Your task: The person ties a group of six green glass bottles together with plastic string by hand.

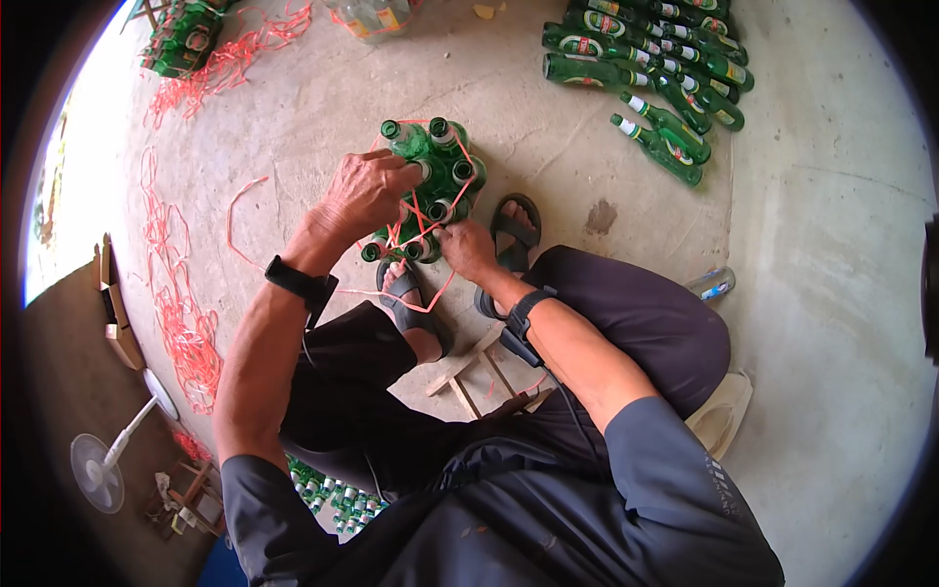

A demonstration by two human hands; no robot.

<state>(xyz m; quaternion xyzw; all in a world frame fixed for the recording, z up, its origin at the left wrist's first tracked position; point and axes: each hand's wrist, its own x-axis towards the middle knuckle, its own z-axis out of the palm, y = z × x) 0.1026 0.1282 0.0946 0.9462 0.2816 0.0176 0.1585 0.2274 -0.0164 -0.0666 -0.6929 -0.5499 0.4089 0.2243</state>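
Note:
Several green glass bottles [462, 172] stand upright in a tight cluster on the floor, mouths up, between and beyond my feet. Pink plastic twine [418, 207] runs around the cluster and crosses between the necks. My left hand [367, 191] is closed over the cluster's left side, fingers curled beside a bottle neck; a strand of twine leads down from its fingertips. At the near right edge of the cluster, my right hand [468, 248] pinches the twine, and a loose loop hangs below it. The fingertips of both hands are partly hidden.
Many green bottles [675, 59] lie in rows at the upper right. Tangled pink twine [186, 313] spreads over the floor at left. A tied bottle bundle [184, 39] stands upper left. Near me are a wooden stool frame [479, 377], a can [712, 284] and a fan [98, 473].

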